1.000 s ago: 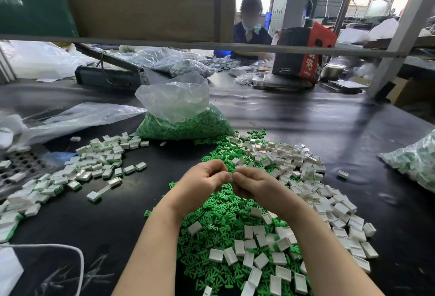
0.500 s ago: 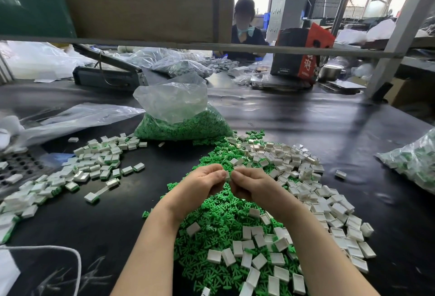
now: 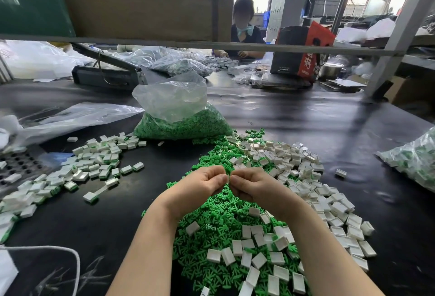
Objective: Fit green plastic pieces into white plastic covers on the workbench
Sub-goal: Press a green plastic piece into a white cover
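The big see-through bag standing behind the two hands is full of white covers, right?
No. The head view shows the bag behind the left hand and right hand holds green pieces; the white covers lie loose on the workbench.

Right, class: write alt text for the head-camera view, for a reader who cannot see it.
The left hand and right hand meet fingertip to fingertip, fingers curled, above a heap of green pieces and white covers on a black workbench.
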Motion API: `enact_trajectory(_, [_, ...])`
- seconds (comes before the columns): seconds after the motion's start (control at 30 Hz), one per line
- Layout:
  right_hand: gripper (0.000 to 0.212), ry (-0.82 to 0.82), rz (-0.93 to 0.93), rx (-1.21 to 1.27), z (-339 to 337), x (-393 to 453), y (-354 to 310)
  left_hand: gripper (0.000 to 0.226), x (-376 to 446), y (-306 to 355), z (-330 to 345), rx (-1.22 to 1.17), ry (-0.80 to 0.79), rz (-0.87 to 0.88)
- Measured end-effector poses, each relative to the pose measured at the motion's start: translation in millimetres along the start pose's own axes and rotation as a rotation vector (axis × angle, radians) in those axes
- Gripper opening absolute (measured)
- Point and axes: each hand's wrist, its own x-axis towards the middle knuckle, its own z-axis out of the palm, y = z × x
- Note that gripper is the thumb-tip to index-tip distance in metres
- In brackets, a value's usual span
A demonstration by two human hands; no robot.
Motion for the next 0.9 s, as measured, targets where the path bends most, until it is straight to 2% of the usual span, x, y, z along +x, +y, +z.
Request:
enact_trajectory(0.17, [0.034,-0.053,-0.001,-0.015,-0.2,-1.8,-0.5,0.028,-1.6,0.6,-3.9,0.05,-0.043,-0.015])
enact_trajectory(0.33, [0.027,-0.09,-0.004,-0.033,-1.0,-3.0,-0.4,0.029,-1.9,-1.2,-7.0,0.075,-0.065,-0.029])
enact_trajectory(0.63, [0.028,-0.095,-0.015,-0.063,-1.0,-3.4,-1.1,0.025,-5.5,4.4,-7.9,0.096,-0.069,-0.019])
enact_trajectory(0.8, [0.029,-0.091,-0.02,-0.132,0.1,-3.2,-1.2,0.032,-8.0,8.0,-6.7,0.153,-0.084,-0.027])
enact_trajectory(0.9, [0.031,-0.068,-0.04,-0.105,1.4,-3.1,-4.0,0.025,-8.3,8.7,-7.0,0.136,-0.049,-0.013])
